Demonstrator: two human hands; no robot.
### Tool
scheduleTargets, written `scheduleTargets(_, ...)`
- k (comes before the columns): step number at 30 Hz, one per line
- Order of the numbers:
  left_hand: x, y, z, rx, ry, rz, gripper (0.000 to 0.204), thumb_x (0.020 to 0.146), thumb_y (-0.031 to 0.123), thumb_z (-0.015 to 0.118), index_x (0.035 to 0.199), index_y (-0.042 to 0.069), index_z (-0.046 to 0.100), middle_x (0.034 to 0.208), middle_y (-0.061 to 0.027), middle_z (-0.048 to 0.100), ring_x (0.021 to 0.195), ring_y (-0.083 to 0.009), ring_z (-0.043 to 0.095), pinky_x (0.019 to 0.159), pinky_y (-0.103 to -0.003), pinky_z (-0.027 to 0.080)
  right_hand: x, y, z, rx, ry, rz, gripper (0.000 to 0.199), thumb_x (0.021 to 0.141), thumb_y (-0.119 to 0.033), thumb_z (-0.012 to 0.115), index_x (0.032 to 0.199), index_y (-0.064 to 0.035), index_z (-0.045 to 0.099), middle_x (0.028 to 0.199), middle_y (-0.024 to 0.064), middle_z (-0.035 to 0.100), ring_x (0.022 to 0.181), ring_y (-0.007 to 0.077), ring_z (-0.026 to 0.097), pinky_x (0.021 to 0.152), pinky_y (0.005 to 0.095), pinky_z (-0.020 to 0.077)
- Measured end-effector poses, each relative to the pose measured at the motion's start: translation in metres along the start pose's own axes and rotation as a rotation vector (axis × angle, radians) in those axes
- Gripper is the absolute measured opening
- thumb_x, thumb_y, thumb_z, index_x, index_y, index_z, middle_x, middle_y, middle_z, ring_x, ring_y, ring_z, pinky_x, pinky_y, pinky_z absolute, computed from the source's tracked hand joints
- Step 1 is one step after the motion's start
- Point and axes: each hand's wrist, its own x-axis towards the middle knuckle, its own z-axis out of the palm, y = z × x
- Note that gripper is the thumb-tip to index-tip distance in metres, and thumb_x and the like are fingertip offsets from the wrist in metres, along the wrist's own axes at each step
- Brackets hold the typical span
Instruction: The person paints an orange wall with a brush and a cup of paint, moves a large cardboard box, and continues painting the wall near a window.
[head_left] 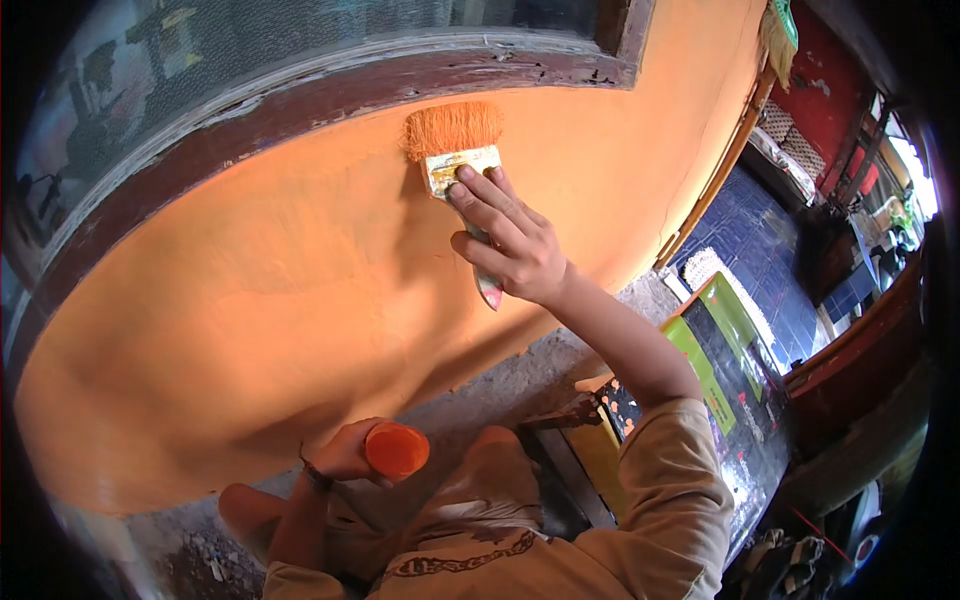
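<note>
Orange-bristled paintbrush point(455, 145) pressed to the wall point(280, 290), gripped from below by the right hand point(510, 245).

Head camera, looking down and forward along the person's own arms.

One fisheye view from head height, close to an orange-painted wall point(300, 300) that fills most of the picture; the window frame point(330, 85) curves across the top, the tiled floor point(770, 260) falls away at right.
</note>
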Motion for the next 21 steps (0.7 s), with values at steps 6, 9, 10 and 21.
scheduleTargets(6, -0.002, 0.010, 0.002, 0.066, 0.006, -0.003, 0.080, 0.043, 0.021, 0.092, 0.114, 0.006, 0.058, 0.107, -0.0087, 0.063, 0.101, -0.0211, 0.061, 0.088, -0.033, 0.048, -0.005, -0.027, -0.026, 0.058, -0.081, -0.010, 0.014, 0.072, -0.012, 0.062, 0.067, -0.0101, 0.050, 0.119, 0.0132, 0.059, 0.118, 0.0323, 0.055, 0.098, 0.0442, 0.0481)
scheduleTargets(9, 0.000, 0.017, 0.006, 0.118, 0.013, -0.025, 0.078, 0.044, 0.020, 0.091, 0.113, 0.006, 0.058, 0.106, -0.0087, 0.063, 0.101, -0.0217, 0.061, 0.088, -0.034, 0.048, 0.008, -0.035, -0.032, 0.011, -0.022, -0.039, 0.018, 0.072, -0.011, 0.063, 0.065, -0.0101, 0.046, 0.117, 0.0134, 0.060, 0.115, 0.0324, 0.057, 0.097, 0.0437, 0.0490)
scheduleTargets(10, 0.000, 0.019, 0.007, 0.133, 0.009, -0.024, 0.077, 0.044, 0.019, 0.091, 0.113, 0.007, 0.058, 0.107, -0.0086, 0.063, 0.101, -0.0221, 0.060, 0.088, -0.034, 0.048, 0.014, -0.034, -0.029, -0.001, 0.003, -0.065, 0.016, 0.070, -0.010, 0.063, 0.066, -0.0101, 0.048, 0.115, 0.0139, 0.060, 0.114, 0.0329, 0.057, 0.097, 0.0439, 0.0491)
scheduleTargets(21, -0.011, 0.022, 0.002, 0.169, 0.028, 0.027, 0.084, 0.041, 0.021, 0.092, 0.116, 0.007, 0.056, 0.109, -0.0096, 0.062, 0.102, -0.0237, 0.060, 0.090, -0.035, 0.047, 0.040, -0.057, -0.022, 0.155, -0.025, -0.094, 0.009, 0.068, -0.015, 0.061, 0.068, -0.0101, 0.054, 0.112, 0.0150, 0.061, 0.114, 0.0338, 0.057, 0.095, 0.0452, 0.0500)
